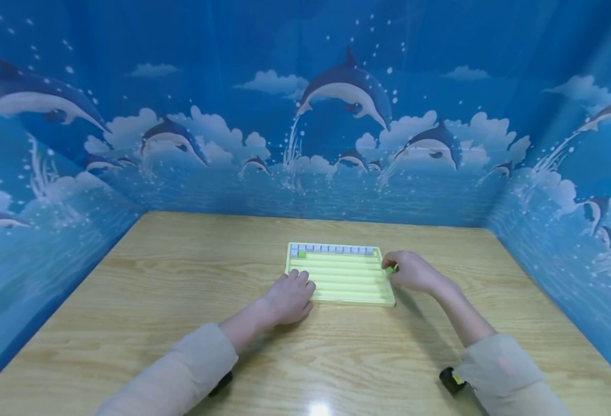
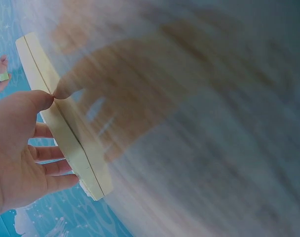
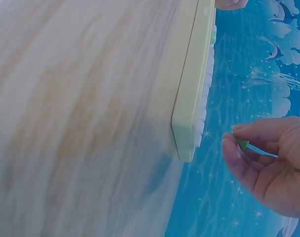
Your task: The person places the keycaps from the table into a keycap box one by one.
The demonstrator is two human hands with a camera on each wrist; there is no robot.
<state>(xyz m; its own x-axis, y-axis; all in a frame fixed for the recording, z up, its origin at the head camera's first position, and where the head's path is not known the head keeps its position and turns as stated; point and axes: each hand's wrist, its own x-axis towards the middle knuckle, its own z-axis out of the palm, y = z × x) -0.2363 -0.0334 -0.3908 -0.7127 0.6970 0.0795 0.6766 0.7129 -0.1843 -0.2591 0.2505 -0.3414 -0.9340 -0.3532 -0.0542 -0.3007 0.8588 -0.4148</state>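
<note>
A pale yellow-green tray with parallel ridges lies flat on the table. Pale lavender keycaps line its back row, and at the left of the second row sit one pale keycap and a green keycap. My left hand rests at the tray's front left corner. In the left wrist view its thumb touches the side wall while the other fingers reach over the tray, fairly straight. Beside the tray's right edge, my right hand pinches another green keycap between thumb and index finger, raised off the tray.
Wood-grain tabletop surrounds the tray. A blue curtain printed with dolphins stands along the back and both sides. A dark wrist device shows under the right sleeve.
</note>
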